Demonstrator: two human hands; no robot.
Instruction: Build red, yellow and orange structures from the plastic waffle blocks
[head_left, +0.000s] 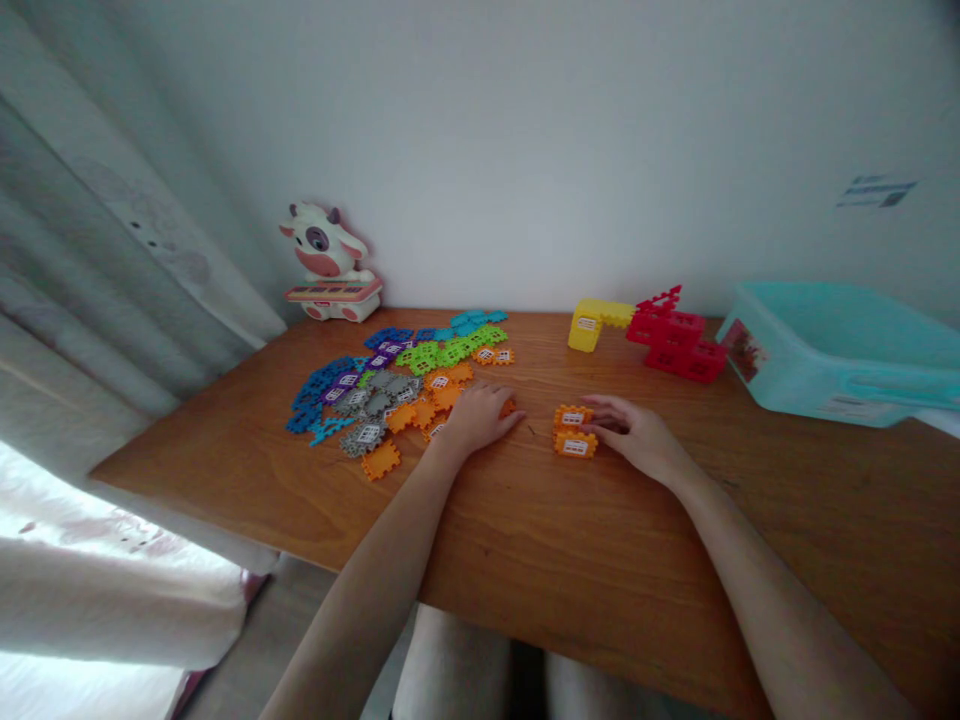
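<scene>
My left hand [478,415] rests palm down at the right edge of a spread of plastic building tiles. Its fingers and thumb close around an orange tile [508,407], which shows only in part. To the right, my right hand [630,432] grips the right side of a small orange block assembly [574,432] between thumb and fingers. This assembly stands on the table and has two white window-like stickers facing me. More orange tiles [381,460] lie to the left of my left hand, some covered by it.
Grey tiles [382,392], green tiles [450,350] and blue tiles [322,390] lie on the wooden table [495,510]. A cow toy keyboard [334,265] stands at the back left. A yellow-and-red tile construction [675,340] and a turquoise bin [832,385] stand at the right.
</scene>
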